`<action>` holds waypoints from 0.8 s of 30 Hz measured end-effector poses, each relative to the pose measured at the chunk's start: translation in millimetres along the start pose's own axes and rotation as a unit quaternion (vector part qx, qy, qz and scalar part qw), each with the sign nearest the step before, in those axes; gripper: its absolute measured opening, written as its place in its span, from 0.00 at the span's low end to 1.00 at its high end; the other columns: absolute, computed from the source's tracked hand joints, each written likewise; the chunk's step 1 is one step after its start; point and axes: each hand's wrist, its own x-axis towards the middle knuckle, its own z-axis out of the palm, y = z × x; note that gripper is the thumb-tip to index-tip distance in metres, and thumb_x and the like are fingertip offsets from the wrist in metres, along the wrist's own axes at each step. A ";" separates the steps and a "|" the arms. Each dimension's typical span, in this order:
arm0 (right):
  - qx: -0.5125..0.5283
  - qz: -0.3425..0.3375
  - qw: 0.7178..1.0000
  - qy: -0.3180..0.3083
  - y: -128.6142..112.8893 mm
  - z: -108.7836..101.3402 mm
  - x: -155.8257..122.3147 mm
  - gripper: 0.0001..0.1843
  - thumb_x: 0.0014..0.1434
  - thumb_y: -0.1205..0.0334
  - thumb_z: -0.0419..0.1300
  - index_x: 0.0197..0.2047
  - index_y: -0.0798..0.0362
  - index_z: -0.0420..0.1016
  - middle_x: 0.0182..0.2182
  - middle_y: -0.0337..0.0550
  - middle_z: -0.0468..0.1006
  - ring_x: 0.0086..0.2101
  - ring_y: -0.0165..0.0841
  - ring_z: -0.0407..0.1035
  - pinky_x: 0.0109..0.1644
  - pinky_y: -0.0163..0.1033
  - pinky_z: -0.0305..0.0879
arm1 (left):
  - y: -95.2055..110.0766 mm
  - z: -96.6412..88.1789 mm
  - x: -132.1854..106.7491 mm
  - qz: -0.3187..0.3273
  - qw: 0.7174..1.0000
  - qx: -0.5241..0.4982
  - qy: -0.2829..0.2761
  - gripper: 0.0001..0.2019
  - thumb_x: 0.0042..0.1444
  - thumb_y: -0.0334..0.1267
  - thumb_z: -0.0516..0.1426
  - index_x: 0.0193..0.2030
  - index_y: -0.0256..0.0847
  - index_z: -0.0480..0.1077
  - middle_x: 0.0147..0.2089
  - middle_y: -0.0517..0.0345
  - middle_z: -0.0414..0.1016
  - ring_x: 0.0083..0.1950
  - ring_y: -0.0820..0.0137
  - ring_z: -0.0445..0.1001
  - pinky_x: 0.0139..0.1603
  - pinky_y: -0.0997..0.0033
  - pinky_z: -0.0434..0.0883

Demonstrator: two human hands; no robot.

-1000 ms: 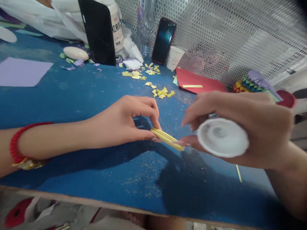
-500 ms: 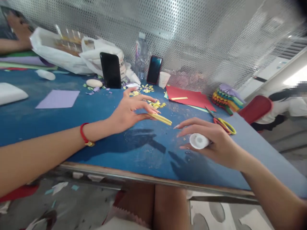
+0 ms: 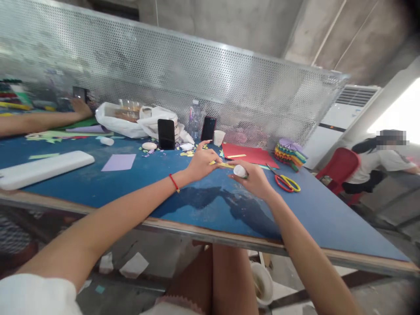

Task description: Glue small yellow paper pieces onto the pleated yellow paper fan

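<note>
My left hand (image 3: 202,163) pinches a folded yellow paper strip (image 3: 225,165) over the middle of the blue table. Close beside it, my right hand (image 3: 255,180) has a white round-ended tube (image 3: 240,171) held in its curled fingers. Its fingertips are at the right end of the strip; whether they grip it I cannot tell. Small yellow paper scraps (image 3: 187,153) lie behind my left hand. Beyond my right hand is red paper (image 3: 251,154) with a yellow strip on top, and scissors (image 3: 286,183) with red and yellow handles lie to its right.
Two phones (image 3: 166,134) stand upright near a bottle (image 3: 194,118) and a paper cup (image 3: 219,138). Purple paper (image 3: 118,162) and a long white object (image 3: 47,169) lie left. A ruffled colourful paper piece (image 3: 290,154) sits right. Another person's arm (image 3: 42,123) reaches in at far left.
My hands have come together at the yellow strip, the right one moving in with the white tube. The camera view has tilted up and widened, showing more wall and table.
</note>
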 end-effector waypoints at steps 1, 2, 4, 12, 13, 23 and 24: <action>-0.011 0.008 1.000 0.003 2.7 7.9 -0.8 0.20 0.62 0.58 0.66 0.56 0.52 0.78 0.47 0.46 0.85 0.44 0.40 0.79 0.47 0.41 0.68 | -5.1 3.1 -1.6 -0.006 1.000 -0.006 -0.013 0.10 0.60 0.44 0.65 0.33 0.41 0.79 0.38 0.56 0.85 0.45 0.63 0.81 0.78 0.40 0.45; -0.022 0.013 1.000 0.004 4.2 14.9 -2.1 0.19 0.62 0.57 0.66 0.55 0.51 0.78 0.45 0.45 0.86 0.41 0.40 0.79 0.45 0.39 0.67 | -10.5 5.2 -4.0 -0.012 0.999 -0.014 -0.030 0.09 0.60 0.43 0.66 0.32 0.41 0.79 0.38 0.57 0.85 0.45 0.64 0.81 0.77 0.40 0.46; -0.040 0.016 0.999 -0.002 4.0 25.4 -5.0 0.17 0.61 0.58 0.66 0.53 0.49 0.80 0.41 0.44 0.86 0.38 0.40 0.79 0.40 0.37 0.65 | -20.6 6.6 -9.7 -0.020 0.997 -0.035 -0.073 0.10 0.57 0.44 0.68 0.31 0.41 0.79 0.37 0.58 0.85 0.44 0.65 0.81 0.76 0.42 0.52; -0.123 0.041 0.991 -0.009 2.1 31.3 -8.2 0.17 0.62 0.60 0.62 0.55 0.47 0.80 0.40 0.46 0.87 0.38 0.44 0.79 0.37 0.38 0.58 | -27.8 2.1 -15.2 -0.052 0.983 -0.117 -0.128 0.23 0.54 0.56 0.67 0.45 0.37 0.81 0.46 0.50 0.84 0.48 0.63 0.80 0.52 0.66 0.73; -0.130 0.045 0.990 -0.007 3.8 30.4 -8.0 0.18 0.63 0.60 0.61 0.55 0.47 0.80 0.40 0.46 0.86 0.39 0.44 0.79 0.38 0.38 0.59 | -26.4 2.6 -14.9 -0.053 0.982 -0.124 -0.130 0.25 0.53 0.57 0.67 0.48 0.38 0.80 0.46 0.51 0.84 0.48 0.62 0.80 0.51 0.67 0.72; -0.147 0.049 0.988 -0.028 9.8 28.4 -7.9 0.16 0.63 0.59 0.63 0.54 0.45 0.80 0.41 0.41 0.86 0.40 0.42 0.79 0.38 0.38 0.57 | -30.8 10.5 -16.4 -0.044 0.981 -0.125 -0.144 0.23 0.56 0.58 0.65 0.37 0.36 0.77 0.37 0.55 0.81 0.40 0.66 0.77 0.46 0.64 0.72; -0.147 0.052 0.987 -0.029 9.6 28.2 -7.8 0.16 0.63 0.58 0.63 0.54 0.45 0.80 0.41 0.42 0.86 0.40 0.42 0.79 0.38 0.38 0.57 | -31.1 11.1 -16.4 -0.042 0.981 -0.124 -0.142 0.23 0.57 0.58 0.65 0.37 0.36 0.76 0.37 0.55 0.80 0.40 0.66 0.77 0.47 0.63 0.72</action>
